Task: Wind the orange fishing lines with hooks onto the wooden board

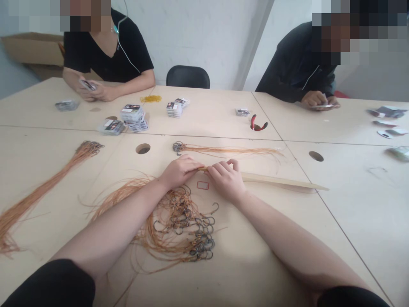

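Both my hands meet over the table, fingers pinched on a long, flat, pale yellow strip [287, 182]; its material is unclear. My left hand [181, 171] closes on its near end. Beside it my right hand [226, 178] grips the strip a little farther along, and the rest sticks out to the right, tapering. Under and in front of my left forearm lies a tangled heap of fishing hooks [201, 241] tied to orange lines. Beyond my hands, a straight bundle of hooked lines [204, 149] lies crosswise. A small red-bordered label [203, 185] sits on the table below my fingers.
Another bundle of hooked orange lines [60, 175] lies at left. Farther back are stacked small packs [132, 113], yellow bands [151, 99] and red-handled pliers [258, 123] in a table hole. Two people [128, 51] sit opposite, handling small items. More packets [388, 111] lie at right.
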Motion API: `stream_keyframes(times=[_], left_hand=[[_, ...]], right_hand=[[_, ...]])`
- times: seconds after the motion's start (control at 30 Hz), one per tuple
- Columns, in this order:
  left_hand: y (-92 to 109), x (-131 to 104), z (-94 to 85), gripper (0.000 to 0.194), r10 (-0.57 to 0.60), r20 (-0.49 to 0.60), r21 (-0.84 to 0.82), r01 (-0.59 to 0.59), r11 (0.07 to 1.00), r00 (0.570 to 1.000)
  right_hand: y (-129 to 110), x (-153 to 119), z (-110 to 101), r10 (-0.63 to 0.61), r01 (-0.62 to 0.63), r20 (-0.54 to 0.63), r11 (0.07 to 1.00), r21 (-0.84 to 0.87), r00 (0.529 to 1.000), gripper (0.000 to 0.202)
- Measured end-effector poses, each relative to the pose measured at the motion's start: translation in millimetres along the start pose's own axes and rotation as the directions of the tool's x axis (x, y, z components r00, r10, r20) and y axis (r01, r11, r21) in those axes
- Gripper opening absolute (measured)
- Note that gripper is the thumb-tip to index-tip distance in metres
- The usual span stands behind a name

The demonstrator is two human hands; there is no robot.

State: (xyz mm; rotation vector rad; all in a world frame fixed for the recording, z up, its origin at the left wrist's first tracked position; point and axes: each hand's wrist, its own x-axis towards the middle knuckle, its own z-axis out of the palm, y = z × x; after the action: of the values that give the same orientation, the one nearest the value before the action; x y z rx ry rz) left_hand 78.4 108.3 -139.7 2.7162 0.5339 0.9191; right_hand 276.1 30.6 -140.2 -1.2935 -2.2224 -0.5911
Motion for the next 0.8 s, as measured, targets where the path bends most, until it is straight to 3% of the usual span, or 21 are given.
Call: stream_keyframes(times=[0.8], left_hand=[[-0.8,-0.6,0.7,0.025,-0.002,-0.001,0.012,0.002,1.0,1.0]], right_hand=[[-0.1,-0.2,0.3,-0.001,0.001,0.008,1.0,-0.001,1.0,0.018]])
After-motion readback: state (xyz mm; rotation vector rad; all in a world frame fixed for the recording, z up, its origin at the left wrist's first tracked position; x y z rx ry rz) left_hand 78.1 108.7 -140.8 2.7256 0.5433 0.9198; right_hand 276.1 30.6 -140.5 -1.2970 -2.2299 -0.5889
